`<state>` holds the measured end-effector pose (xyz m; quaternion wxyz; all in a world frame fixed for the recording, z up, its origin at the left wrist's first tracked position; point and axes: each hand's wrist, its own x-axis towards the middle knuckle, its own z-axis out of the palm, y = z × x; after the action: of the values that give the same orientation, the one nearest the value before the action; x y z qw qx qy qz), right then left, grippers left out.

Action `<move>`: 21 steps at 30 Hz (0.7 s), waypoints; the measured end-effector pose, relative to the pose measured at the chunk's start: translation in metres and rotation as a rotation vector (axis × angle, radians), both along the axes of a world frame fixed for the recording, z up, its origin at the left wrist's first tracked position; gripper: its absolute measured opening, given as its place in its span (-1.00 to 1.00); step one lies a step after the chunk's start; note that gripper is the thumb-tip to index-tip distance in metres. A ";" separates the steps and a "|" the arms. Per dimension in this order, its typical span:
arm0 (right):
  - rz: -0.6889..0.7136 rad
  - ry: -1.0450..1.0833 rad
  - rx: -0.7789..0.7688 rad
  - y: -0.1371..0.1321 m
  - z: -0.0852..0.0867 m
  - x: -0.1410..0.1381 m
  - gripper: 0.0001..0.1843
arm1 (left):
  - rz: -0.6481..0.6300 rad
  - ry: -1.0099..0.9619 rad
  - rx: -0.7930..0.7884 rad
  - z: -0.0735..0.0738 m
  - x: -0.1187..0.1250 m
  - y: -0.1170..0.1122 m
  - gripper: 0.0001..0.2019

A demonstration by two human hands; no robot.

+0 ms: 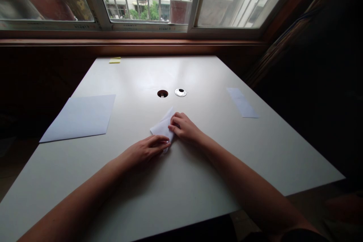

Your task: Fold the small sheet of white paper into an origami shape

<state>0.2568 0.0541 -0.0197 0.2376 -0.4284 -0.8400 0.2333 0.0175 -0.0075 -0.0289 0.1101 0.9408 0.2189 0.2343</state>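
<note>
A folded piece of white paper (162, 126) lies near the middle of the white table, one pointed corner facing the window. My right hand (183, 125) pinches its right edge between thumb and curled fingers. At the paper's near end, my left hand (150, 147) has its fingers together on the lower part, the fingertips close to the right hand's thumb. Part of the paper is hidden beneath both hands.
A stack of white paper sheets (82, 117) lies at the table's left edge. On the right is a paper strip (242, 103). Yellow sticky notes (115, 60) sit at the far left corner. Beyond the paper are a cable hole (162, 93) and its round metal cover (180, 92).
</note>
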 end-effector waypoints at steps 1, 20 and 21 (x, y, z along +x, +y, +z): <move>0.026 0.000 -0.002 0.000 0.001 0.001 -0.87 | -0.019 -0.003 -0.008 0.001 0.001 -0.001 -0.61; -0.007 -0.051 0.062 -0.005 -0.001 -0.004 -0.89 | -0.160 0.040 -0.103 0.000 -0.011 0.011 -0.56; -0.006 -0.053 0.067 -0.004 -0.001 -0.004 -0.89 | -0.169 0.034 -0.116 -0.001 -0.012 0.012 -0.56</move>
<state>0.2529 0.0497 -0.0207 0.2304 -0.4289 -0.8520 0.1927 0.0054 0.0042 -0.0301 0.1801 0.9517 0.1537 0.1953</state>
